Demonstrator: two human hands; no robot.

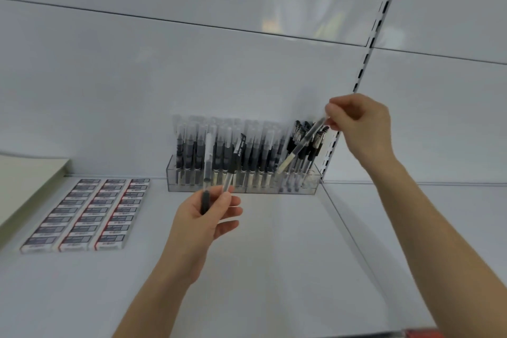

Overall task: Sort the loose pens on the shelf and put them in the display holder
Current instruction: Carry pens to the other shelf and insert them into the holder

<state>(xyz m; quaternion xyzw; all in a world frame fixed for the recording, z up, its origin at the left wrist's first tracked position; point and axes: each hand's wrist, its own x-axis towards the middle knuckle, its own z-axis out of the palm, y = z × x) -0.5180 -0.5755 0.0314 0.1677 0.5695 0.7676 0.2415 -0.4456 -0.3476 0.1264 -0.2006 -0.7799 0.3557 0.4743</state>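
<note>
- The right hand (359,129) pinches one pen (304,143) by its top, tip down over the display holder (301,189) at the shelf's (274,241) back edge.
- The left hand (208,217) grips two pens (235,164) by their bottoms.
- Pens look light, stiff and smooth, so hold one firmly near the middle.

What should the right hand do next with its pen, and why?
Probably straighten the pen and lower it into the right end of the display holder. The right hand pinches its top, it hangs tilted with its lower end reaching the holder, and the left hand holds two more pens waiting.
</note>
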